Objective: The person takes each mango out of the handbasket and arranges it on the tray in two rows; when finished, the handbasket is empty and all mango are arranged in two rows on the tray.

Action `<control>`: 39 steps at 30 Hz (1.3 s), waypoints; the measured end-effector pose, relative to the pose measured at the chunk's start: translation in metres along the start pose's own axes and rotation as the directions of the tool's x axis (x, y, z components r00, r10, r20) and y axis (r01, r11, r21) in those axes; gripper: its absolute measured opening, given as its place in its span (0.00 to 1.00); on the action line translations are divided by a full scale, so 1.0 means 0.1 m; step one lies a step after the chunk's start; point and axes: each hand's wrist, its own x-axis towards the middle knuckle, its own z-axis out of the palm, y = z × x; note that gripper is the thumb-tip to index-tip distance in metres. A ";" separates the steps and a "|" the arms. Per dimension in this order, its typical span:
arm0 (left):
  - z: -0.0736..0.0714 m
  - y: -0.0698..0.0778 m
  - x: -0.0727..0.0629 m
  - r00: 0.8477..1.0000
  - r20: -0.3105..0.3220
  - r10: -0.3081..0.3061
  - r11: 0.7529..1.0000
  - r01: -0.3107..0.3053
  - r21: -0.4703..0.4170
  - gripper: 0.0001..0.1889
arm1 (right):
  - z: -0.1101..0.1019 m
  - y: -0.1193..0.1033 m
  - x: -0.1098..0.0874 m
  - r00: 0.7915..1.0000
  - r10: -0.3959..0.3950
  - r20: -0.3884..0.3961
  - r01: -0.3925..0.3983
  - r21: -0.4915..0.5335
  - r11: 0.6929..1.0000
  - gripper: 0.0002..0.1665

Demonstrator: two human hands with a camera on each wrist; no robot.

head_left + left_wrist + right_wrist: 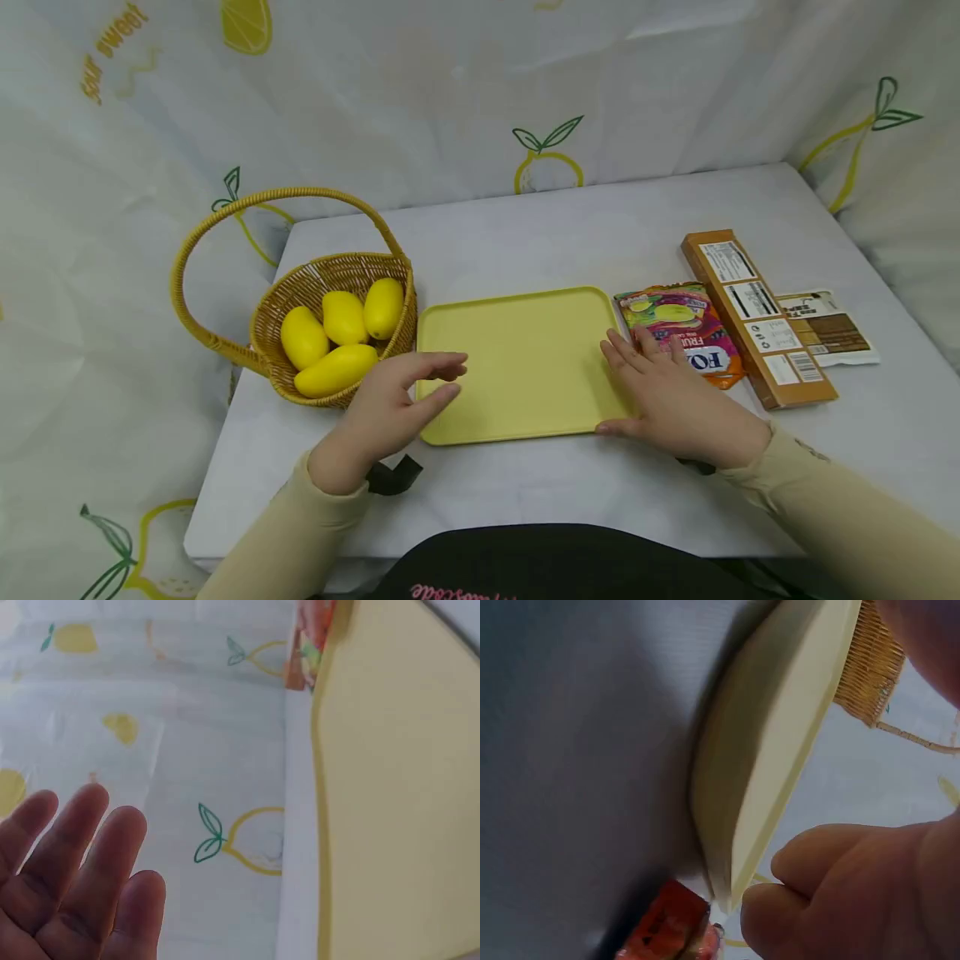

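Observation:
A shallow yellow rectangular tray [521, 367] lies flat between my two hands, nothing on it. My left hand [386, 404] is at the tray's left edge, fingers loosely bent and thumb apart, holding nothing; its fingers [101, 862] are spread from the tray in the left wrist view. Over the tray's right edge extends my right hand [671, 400], fingers fairly straight and thumb near the front right corner. Whether it touches the rim I cannot tell. Just beyond the right hand lies a colourful FOX fruit candy bag [675, 312], partly covered by its fingers.
A wicker basket [408, 321] with a tall handle stands at the left, holding several yellow mangoes [336, 372]. To the right lie a long brown box [757, 321] with white labels and a brown-and-white packet [836, 329]. A white cloth covers the table [510, 492].

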 end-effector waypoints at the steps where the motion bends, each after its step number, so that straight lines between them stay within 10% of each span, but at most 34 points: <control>1: -0.06 -0.02 -0.03 0.997 -0.029 -0.071 0.990 0.066 -0.125 0.17 | 0.04 0.03 -0.02 0.999 0.026 0.019 -0.026 0.004 1.000 0.67; 3: -0.19 -0.07 -0.08 0.972 -0.072 -0.222 0.912 0.181 -0.368 0.17 | 0.12 0.09 -0.05 0.997 0.065 0.048 -0.066 0.016 0.998 0.69; 8: -0.52 -0.19 -0.08 0.843 -0.041 -0.536 0.560 0.319 -0.764 0.20 | 0.24 0.21 -0.14 0.992 0.109 0.070 -0.111 0.027 0.993 0.69; 14: -0.89 -0.45 0.09 0.752 0.176 -0.635 0.182 0.367 -0.912 0.29 | 0.28 0.29 -0.20 0.993 0.108 0.044 -0.109 0.012 0.994 0.66; 17: -1.03 -0.61 0.24 0.724 0.256 -0.641 0.050 0.371 -0.927 0.34 | 0.28 0.32 -0.21 0.993 0.114 0.041 -0.115 0.025 0.993 0.66; 20: -1.11 -0.74 0.39 0.706 0.288 -0.647 0.003 0.380 -0.925 0.36 | 0.29 0.34 -0.20 0.992 0.117 0.044 -0.118 0.038 0.992 0.67; 28: -1.22 -0.93 0.56 0.632 0.359 -0.687 -0.026 0.473 -0.881 0.37 | 0.35 0.31 -0.14 0.995 0.091 0.034 -0.093 0.064 0.994 0.66; 39: -1.21 -0.86 0.70 0.601 0.420 -0.680 0.082 0.631 -0.771 0.39 | 0.39 0.26 -0.07 0.997 0.070 0.029 -0.072 0.080 0.994 0.65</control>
